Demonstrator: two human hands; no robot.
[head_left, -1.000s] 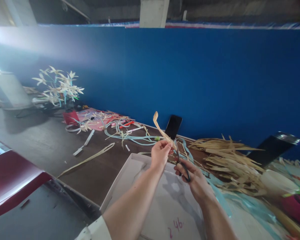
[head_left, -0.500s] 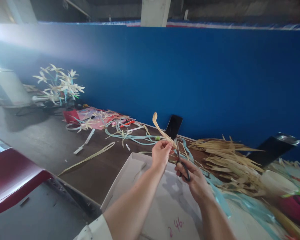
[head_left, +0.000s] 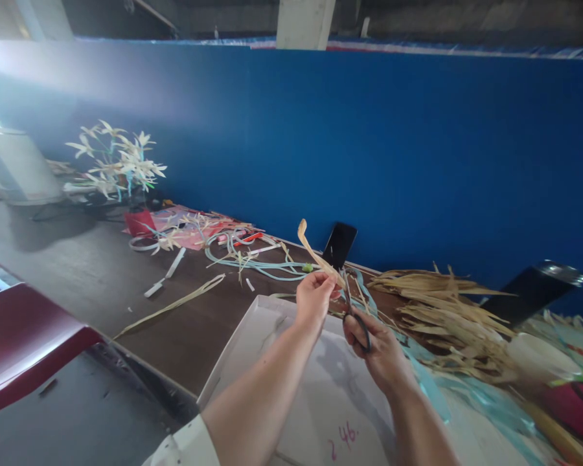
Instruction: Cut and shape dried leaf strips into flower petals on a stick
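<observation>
My left hand (head_left: 315,299) pinches a strip of dried husk (head_left: 313,248), whose curled tip points up and away to the left. In my right hand (head_left: 376,340) is a pair of scissors (head_left: 348,301) with black handles, fingers wrapped through the loops. The blades point up at the husk's lower end, just right of my left fingertips. Whether they touch the husk is too small to tell. Both hands are above a white box lid (head_left: 252,343) with pink handwriting on it.
Behind the hands a black phone (head_left: 340,244) leans on the blue partition (head_left: 418,149). Dried husks (head_left: 447,310) are heaped to the right, near a dark flask (head_left: 525,294). Pale blue cords (head_left: 252,264) lie left, with husk flowers (head_left: 121,162) beyond. A red chair (head_left: 29,343) stands front left.
The scissors and my right hand have shifted slightly to the right, and the handle loops look wider apart. My left hand and the husk strip have barely moved.
</observation>
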